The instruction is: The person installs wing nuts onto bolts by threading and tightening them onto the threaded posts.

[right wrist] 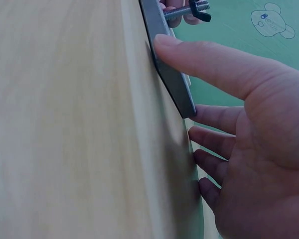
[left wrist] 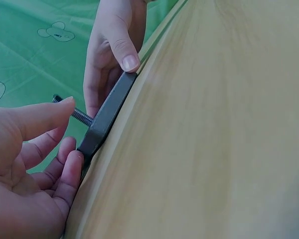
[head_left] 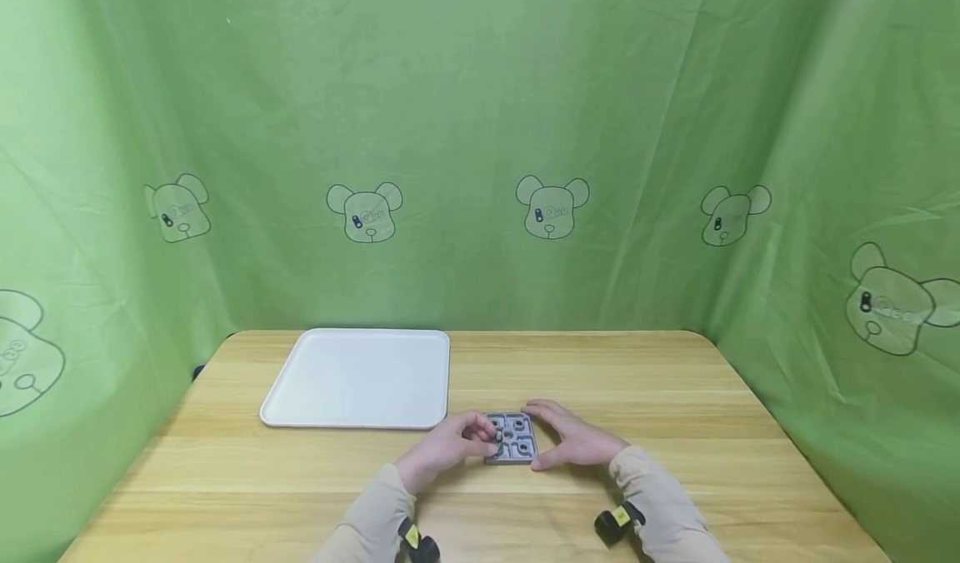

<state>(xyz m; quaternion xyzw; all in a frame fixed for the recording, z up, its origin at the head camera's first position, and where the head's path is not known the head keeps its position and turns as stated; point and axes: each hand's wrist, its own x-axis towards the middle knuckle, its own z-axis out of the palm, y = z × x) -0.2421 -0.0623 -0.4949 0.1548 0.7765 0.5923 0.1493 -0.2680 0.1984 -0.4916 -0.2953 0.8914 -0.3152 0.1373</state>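
A square grey metal plate (head_left: 523, 455) with recesses and round holes lies on the wooden table. From its left part a threaded bolt (left wrist: 81, 117) sticks up, with a black wing nut (right wrist: 200, 12) near its top. My left hand (head_left: 450, 444) pinches the wing nut between thumb and index finger, its other fingers curled beside the plate's left edge. On the opposite side, my right hand (head_left: 573, 440) holds the plate, thumb at the near right corner and index finger at the far right one. The left index fingertip is mostly hidden behind the thumb in the left wrist view.
A white rectangular tray (head_left: 360, 380) lies at the back left of the table (head_left: 637, 371), its near right corner close to my left hand. Green curtains (head_left: 465, 130) printed with bear heads hang behind and at both sides.
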